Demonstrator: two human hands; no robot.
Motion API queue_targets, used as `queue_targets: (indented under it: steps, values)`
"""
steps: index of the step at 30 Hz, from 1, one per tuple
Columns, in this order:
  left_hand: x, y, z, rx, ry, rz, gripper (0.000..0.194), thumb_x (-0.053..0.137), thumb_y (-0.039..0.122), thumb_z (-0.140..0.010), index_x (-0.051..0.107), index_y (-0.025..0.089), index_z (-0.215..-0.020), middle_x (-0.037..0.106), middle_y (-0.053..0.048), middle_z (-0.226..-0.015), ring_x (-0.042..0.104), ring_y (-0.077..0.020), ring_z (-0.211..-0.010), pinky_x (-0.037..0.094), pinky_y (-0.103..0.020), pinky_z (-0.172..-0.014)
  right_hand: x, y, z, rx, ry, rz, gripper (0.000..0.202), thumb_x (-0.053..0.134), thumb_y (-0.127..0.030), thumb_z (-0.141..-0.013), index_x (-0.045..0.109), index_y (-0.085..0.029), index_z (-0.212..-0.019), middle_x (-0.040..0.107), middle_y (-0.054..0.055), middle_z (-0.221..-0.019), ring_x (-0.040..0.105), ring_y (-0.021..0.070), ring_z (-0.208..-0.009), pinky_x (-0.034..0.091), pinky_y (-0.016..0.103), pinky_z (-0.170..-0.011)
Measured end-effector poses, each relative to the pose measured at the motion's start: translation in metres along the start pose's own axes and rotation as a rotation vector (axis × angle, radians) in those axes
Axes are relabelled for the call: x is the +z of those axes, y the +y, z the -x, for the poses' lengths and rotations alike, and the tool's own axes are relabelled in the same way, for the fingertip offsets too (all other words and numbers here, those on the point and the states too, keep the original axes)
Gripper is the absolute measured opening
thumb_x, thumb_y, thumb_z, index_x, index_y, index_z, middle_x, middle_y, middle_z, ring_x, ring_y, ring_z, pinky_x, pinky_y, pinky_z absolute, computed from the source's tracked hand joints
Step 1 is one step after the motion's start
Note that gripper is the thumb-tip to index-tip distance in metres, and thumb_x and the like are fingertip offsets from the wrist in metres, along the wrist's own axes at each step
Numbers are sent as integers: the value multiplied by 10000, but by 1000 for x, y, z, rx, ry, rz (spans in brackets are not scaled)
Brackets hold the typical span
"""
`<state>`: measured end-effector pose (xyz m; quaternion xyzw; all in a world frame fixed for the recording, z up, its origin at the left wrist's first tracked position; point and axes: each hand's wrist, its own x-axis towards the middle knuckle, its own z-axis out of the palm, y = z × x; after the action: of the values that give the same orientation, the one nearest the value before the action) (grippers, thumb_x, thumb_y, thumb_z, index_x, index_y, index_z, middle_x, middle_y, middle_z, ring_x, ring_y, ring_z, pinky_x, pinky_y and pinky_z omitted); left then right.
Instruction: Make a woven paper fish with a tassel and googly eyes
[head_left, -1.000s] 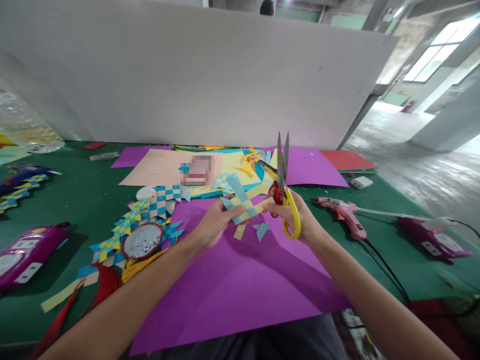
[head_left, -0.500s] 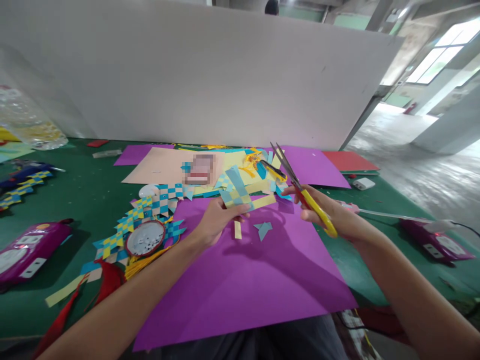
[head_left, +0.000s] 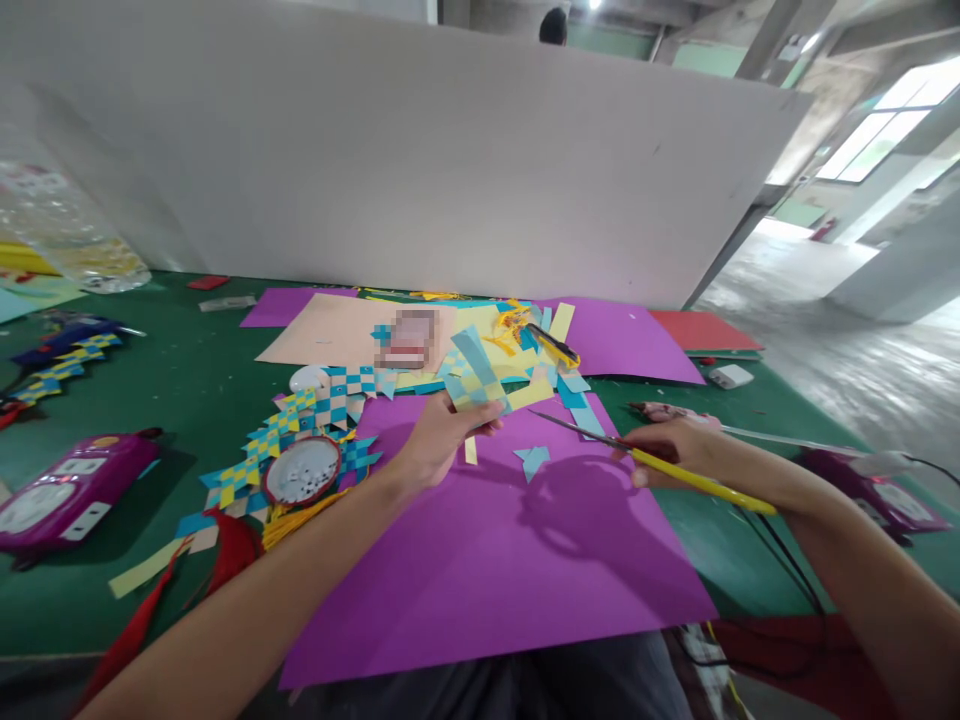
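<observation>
My left hand (head_left: pixel 442 435) pinches a piece of woven blue and yellow paper strips (head_left: pixel 476 378), above the far part of a large purple sheet (head_left: pixel 480 580). Yellow-handled scissors (head_left: pixel 697 478) are in my right hand (head_left: pixel 667 445), their blades pointing left toward the woven piece without touching it. A small folded blue scrap (head_left: pixel 533 462) and a short pale yellow strip (head_left: pixel 471 450) lie on the purple sheet, below the woven piece. Blue strips (head_left: pixel 583 412) lie at the sheet's far right corner.
Left of the sheet are checkered woven strips (head_left: pixel 232 480), a round dish of small beads (head_left: pixel 302 471), red tassels (head_left: pixel 232 550) and a purple power strip (head_left: pixel 71 495). A yellow cutter (head_left: pixel 555 346) lies on paper behind. A white panel (head_left: pixel 420 150) stands at the back.
My right hand has shifted right and slightly down. The scissors have swung from pointing steeply up to lying nearly level, blades leftward. My left hand still holds the woven piece.
</observation>
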<state>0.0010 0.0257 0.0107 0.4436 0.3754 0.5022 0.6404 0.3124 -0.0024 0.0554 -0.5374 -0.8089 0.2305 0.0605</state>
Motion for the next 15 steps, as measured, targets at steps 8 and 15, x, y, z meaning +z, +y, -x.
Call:
queue_targets:
  steps: [8, 15]
  values:
    - [7, 0, 4, 29, -47, -112, 204, 797, 256, -679, 668, 134, -780, 670, 1, -667, 613, -110, -591, 496, -227, -578, 5, -27, -23, 39, -220, -88, 338, 610, -495, -769, 528, -191, -646, 438, -45, -564, 367, 91, -515, 229, 236, -469]
    - [6, -2, 3, 58, 4, -169, 227, 791, 273, -681, 658, 132, -800, 676, -2, -675, 624, -118, -588, 508, -236, -587, 6, -39, -25, 64, -217, -147, 340, 626, -466, -756, 477, -191, -624, 379, -56, -559, 331, 84, -524, 215, 228, -472]
